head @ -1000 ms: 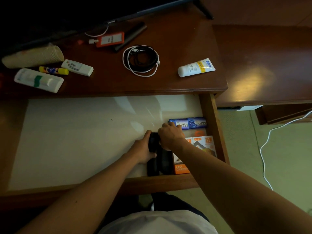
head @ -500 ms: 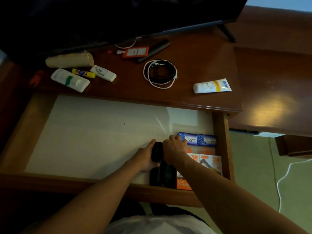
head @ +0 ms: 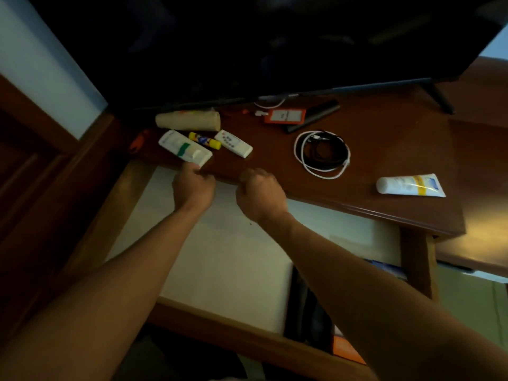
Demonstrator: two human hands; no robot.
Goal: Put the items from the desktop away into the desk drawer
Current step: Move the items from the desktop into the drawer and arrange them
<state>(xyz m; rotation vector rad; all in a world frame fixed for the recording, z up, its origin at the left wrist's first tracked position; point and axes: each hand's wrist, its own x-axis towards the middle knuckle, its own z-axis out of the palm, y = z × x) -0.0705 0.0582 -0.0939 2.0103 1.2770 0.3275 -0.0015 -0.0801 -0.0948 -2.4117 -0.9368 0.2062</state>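
Fingers [head: 248, 176] loosely curled, both hands at desktop [head: 371, 160] edge

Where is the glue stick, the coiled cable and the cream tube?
glue stick [head: 204, 140]: head view, middle of its body.
coiled cable [head: 321, 154]: head view, black inner loops.
cream tube [head: 409, 185]: head view, middle of the tube.
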